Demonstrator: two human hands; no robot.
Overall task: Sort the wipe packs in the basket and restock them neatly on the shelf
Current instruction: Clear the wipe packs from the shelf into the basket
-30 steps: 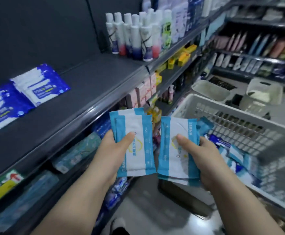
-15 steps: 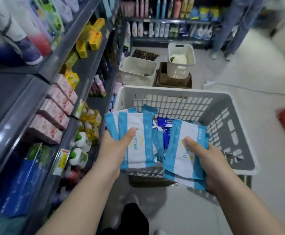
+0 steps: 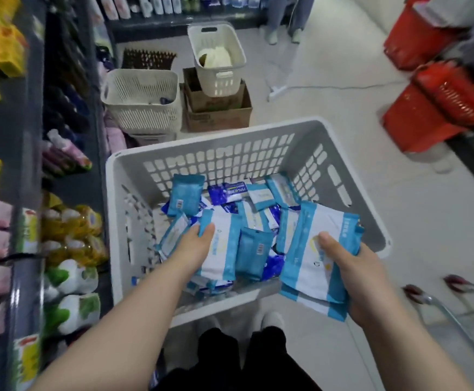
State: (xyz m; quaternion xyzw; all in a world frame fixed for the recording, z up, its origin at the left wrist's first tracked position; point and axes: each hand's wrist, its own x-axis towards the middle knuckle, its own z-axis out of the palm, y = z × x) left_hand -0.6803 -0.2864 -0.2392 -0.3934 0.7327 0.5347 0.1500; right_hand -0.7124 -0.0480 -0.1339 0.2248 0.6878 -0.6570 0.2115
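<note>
A grey slatted basket [image 3: 351, 176] stands on the floor in front of me, holding several wipe packs, some light blue and white, some dark blue [image 3: 227, 191]. My left hand [image 3: 193, 246] is down inside the basket and grips a stack of light-blue-and-white packs [image 3: 220, 249]. My right hand [image 3: 351, 272] holds another stack of the same packs [image 3: 313, 249] over the basket's near right corner, thumb on top. A small teal pack [image 3: 254, 253] lies between the two stacks.
Shelving [image 3: 24, 165] full of bottles and boxes runs along the left. Two cream baskets [image 3: 142, 100] [image 3: 217, 56] and a cardboard box [image 3: 219, 111] sit beyond the grey basket. Red baskets [image 3: 439, 105] stand at right. A person's legs [image 3: 283, 15] show far back.
My view swung from the shelf down to the basket. Both hands came down with their stacks; the left one now reaches into the basket among the loose packs.
</note>
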